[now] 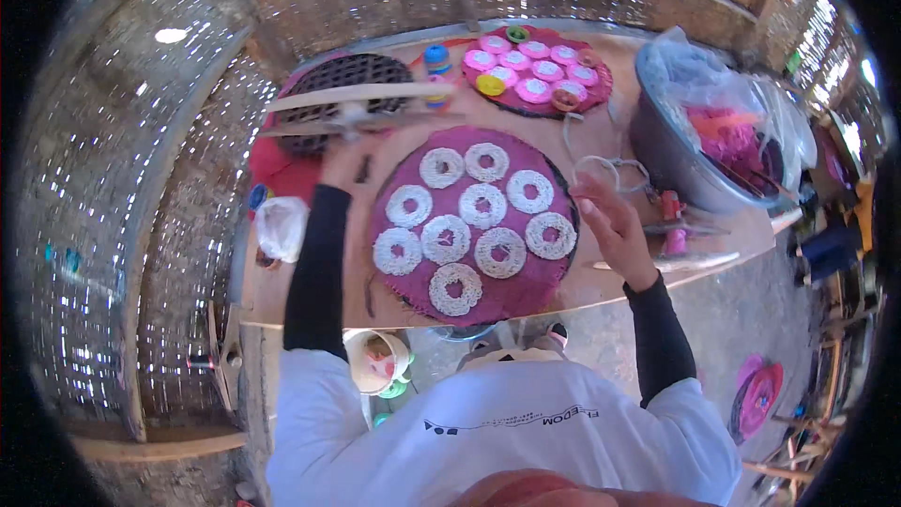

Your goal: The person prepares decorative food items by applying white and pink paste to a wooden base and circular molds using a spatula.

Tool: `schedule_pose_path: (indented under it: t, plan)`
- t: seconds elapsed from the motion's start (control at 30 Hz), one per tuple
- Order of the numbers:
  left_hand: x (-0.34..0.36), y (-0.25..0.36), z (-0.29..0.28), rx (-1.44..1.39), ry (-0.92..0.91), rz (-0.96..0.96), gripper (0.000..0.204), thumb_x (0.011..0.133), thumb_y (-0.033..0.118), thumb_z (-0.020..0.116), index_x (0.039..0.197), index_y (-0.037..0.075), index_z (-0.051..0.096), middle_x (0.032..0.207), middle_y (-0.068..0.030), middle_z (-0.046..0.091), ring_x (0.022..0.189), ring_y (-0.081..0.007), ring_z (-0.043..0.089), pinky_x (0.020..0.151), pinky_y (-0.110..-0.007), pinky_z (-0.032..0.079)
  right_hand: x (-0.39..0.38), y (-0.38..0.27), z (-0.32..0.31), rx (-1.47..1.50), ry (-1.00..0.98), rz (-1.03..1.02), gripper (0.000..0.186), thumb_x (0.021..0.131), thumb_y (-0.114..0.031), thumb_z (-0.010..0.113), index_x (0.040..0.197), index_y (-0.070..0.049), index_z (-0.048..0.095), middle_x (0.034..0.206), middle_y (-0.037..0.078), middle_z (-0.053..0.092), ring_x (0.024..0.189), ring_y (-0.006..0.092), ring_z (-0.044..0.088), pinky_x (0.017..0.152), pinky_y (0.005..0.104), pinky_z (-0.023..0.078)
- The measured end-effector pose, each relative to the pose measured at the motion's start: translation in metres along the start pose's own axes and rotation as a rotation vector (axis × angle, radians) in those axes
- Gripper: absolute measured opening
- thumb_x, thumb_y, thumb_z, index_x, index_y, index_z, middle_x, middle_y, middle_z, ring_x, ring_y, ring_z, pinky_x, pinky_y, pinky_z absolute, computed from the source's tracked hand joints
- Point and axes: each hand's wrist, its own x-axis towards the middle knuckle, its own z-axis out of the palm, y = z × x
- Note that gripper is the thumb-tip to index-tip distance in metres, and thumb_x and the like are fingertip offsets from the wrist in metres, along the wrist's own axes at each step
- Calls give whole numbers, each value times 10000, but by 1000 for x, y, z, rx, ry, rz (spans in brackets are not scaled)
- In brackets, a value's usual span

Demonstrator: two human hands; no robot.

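A round magenta mat (413,291) carries several white rings (455,289) in front of me. At its back left, my left hand (343,155) is blurred among two pale wooden strips (385,92) lying across or held over a black lattice disc (305,75); its grip is unclear. My right hand (605,225) is raised at the mat's right edge, fingers apart and loosely curved, with nothing visible in it. Just beyond those fingers lie pale loops of cord or tubing (633,174).
A second pink mat (497,103) with small pink rounds sits at the back. A large grey tub (648,122) with bags stands right, beside red and pink spools (676,242). A white bag (282,225) lies left. A cream bucket (366,361) is below the table edge.
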Motion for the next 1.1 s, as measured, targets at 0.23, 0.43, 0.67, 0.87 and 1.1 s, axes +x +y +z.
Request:
schedule_pose_path:
  t: [0.23, 0.43, 0.67, 0.87, 1.1]
  plan:
    - [103, -70, -83, 115, -20, -224, 216, 692, 190, 649, 852, 58, 589, 685, -31, 509, 574, -121, 481, 460, -278, 397, -45, 8, -99, -652, 387, -13, 354, 774, -153, 612, 1097, -33, 528, 991, 109, 599, 894, 189, 568, 758, 280, 427]
    - [111, -64, -87, 1052, 483, -75, 637, 609, 360, 714, 1072, -2, 468, 909, -129, 530, 843, -240, 531, 741, -328, 429, -78, -9, -155, -1259, -62, 284, 786, 615, -215, 697, 1291, -96, 313, 1272, 161, 356, 1175, 320, 358, 985, 416, 258]
    - [49, -12, -57, 352, 502, 567, 577, 730, 287, 657, 1146, -14, 394, 1009, -161, 510, 911, -240, 515, 818, -319, 414, -83, 42, -216, -1477, -272, 211, 1001, 479, -414, 744, 1281, -47, 271, 1254, 175, 365, 1192, 340, 303, 998, 476, 214]
    - [-91, 56, 92, 455, -116, 663, 404, 731, 147, 642, 1067, -23, 495, 992, -102, 537, 974, -186, 504, 850, -294, 391, -91, 25, -209, -1060, -240, 285, 840, 485, -339, 767, 1156, 20, 412, 1112, 151, 505, 1041, 308, 483, 902, 388, 379]
    - [-103, 75, 145, -89, -244, 690, 727, 741, 467, 579, 1243, 2, 331, 1237, -108, 401, 1178, -227, 348, 998, -338, 237, -45, 0, -119, 154, -270, 430, 745, 621, -282, 751, 1191, 33, 389, 1090, 99, 517, 933, 161, 531, 809, 287, 430]
